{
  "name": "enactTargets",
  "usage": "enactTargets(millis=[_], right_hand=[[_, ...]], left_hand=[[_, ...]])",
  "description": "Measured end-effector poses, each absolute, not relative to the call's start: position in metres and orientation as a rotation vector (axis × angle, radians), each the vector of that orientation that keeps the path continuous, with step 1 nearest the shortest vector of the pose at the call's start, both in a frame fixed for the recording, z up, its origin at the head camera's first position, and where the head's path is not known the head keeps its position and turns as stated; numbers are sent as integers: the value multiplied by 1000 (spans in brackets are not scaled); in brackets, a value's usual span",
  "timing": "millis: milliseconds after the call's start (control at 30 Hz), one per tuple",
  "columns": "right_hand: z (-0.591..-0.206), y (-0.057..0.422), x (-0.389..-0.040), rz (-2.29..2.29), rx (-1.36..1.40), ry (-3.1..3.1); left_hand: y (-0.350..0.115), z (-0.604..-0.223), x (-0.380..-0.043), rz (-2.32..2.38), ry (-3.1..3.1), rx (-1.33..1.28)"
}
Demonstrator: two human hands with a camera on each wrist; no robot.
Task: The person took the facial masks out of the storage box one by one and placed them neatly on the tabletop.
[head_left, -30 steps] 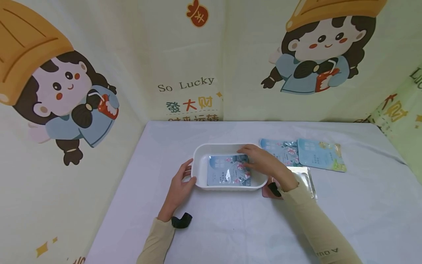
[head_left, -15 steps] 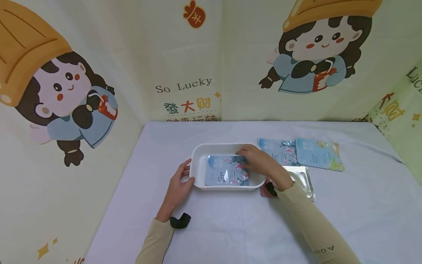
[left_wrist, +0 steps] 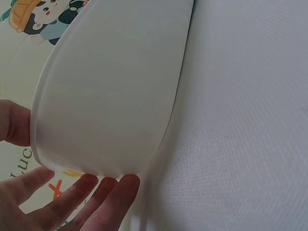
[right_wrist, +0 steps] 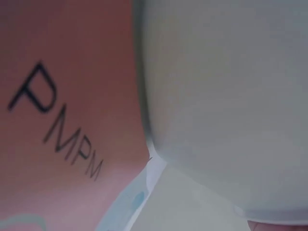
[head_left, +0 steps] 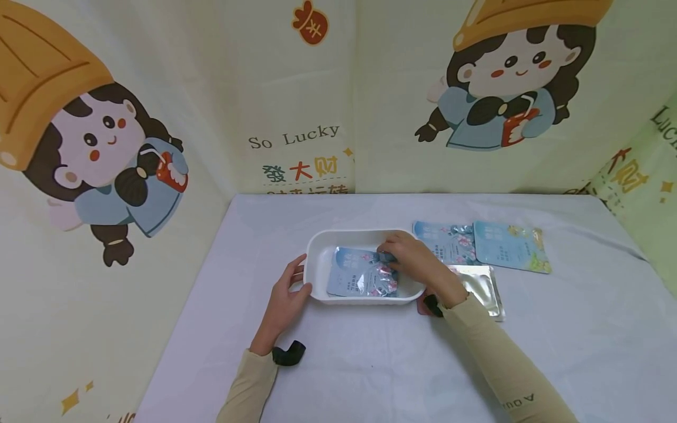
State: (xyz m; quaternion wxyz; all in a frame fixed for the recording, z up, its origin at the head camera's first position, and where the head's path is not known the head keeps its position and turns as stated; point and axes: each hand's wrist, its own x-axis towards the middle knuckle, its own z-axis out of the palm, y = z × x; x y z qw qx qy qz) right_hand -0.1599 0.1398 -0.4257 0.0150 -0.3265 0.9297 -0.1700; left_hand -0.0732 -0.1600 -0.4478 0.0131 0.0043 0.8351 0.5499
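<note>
A white plastic basin (head_left: 317,288) stands on the table with a shiny blue sheet mask packet (head_left: 351,273), printed with pink flowers, inside it. My right hand (head_left: 412,255) reaches over the basin's right end and pinches the packet's upper right edge, which bends up under the fingers. My left hand (head_left: 288,299) holds the left end of the basin. In the left wrist view, its thumb (left_wrist: 17,122) is at the rim and its fingers (left_wrist: 113,202) lie against the outer wall. Only a sliver of a right fingertip (right_wrist: 274,226) shows in the right wrist view.
Right of the basin lie a blue flowered packet (head_left: 441,241), a light blue packet (head_left: 510,247) overlapping it and a silver packet (head_left: 483,288). A pink packet lettered PMPM (right_wrist: 72,120) lies against the basin's side, partly under the right wrist. Printed curtains hang behind the white-covered table (head_left: 359,364).
My right fingers have taken hold of the packet's upper right edge in the basin, and that edge has lifted and bent. The left hand keeps its place on the basin.
</note>
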Motion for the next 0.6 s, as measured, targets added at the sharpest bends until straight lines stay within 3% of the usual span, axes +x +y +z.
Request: enactTargets(millis=[300, 600], right_hand=[[-425, 141, -160, -649, -1035, 2890], [-420, 143, -163, -773, -943, 2801]], left_hand=[[-150, -409, -62, 1685, 2603, 19], [-150, -409, -61, 1690, 2601, 37]])
